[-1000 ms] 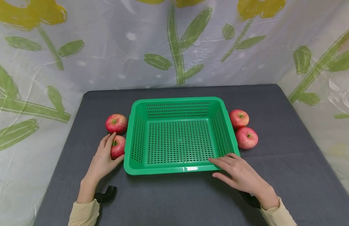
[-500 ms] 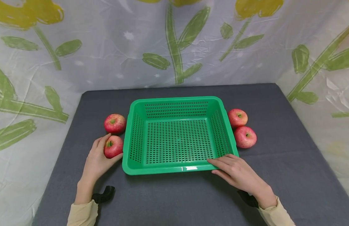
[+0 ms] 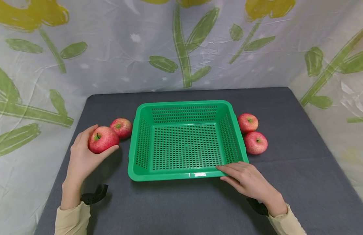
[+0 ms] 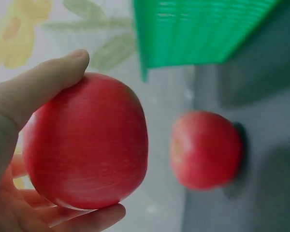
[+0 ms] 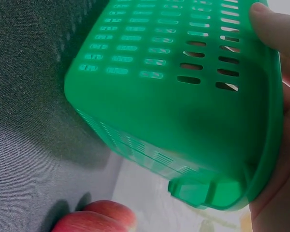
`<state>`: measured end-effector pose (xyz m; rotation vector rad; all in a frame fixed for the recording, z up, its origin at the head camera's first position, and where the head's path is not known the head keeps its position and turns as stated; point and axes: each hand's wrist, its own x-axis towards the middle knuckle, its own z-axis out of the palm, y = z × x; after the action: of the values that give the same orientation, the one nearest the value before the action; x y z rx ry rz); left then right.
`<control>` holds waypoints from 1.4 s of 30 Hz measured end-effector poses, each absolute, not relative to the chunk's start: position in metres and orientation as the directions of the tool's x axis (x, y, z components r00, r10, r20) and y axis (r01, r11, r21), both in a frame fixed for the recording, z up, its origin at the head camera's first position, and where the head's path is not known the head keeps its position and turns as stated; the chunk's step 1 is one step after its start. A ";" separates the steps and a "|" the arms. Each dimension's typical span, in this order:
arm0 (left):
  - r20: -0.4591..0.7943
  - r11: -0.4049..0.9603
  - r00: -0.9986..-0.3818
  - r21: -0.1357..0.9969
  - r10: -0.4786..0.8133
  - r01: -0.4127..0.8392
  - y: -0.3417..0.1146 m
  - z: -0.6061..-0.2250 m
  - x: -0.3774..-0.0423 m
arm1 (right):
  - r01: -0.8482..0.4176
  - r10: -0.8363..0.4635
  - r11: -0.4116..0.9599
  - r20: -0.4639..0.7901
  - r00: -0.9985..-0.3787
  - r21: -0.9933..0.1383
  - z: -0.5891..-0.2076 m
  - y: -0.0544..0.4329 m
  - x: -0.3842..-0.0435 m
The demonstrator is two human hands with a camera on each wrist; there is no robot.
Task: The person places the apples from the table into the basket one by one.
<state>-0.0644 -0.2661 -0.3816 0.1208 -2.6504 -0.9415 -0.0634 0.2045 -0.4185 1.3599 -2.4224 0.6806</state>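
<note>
In the head view my left hand (image 3: 84, 153) holds a red apple (image 3: 103, 139) above the table, left of the green basket (image 3: 187, 176). The left wrist view shows the thumb on one side of this apple (image 4: 89, 145) and the fingers curled round the other. Another apple (image 3: 121, 128) rests on the table by the basket's left side. My right hand (image 3: 246, 178) grips the basket's near right corner. Its fingers lie over the rim, and in the right wrist view the thumb (image 5: 275, 26) is on the outer side of the basket wall (image 5: 150, 111).
Two more apples, a farther one (image 3: 248, 123) and a nearer one (image 3: 256, 143), touch or nearly touch the basket's right side. A dark grey cloth (image 3: 175, 209) covers the table. A flower-printed sheet (image 3: 116, 62) hangs behind it.
My left hand has taken hold of the nearer left apple and lifted it off the table, moving up and to the left. The right hand stays at the basket's corner, its thumb closer to the rim.
</note>
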 end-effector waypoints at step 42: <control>-0.071 0.769 -0.864 0.497 0.498 0.402 -0.130 -0.389 -0.191 | -0.883 -0.711 0.401 0.526 -0.468 -0.243 -0.418 0.202 -0.065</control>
<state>-0.1914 -0.1301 -0.3887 -0.8081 -3.1408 -0.8060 -0.0648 0.2022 -0.4179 1.3805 -2.3245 0.7116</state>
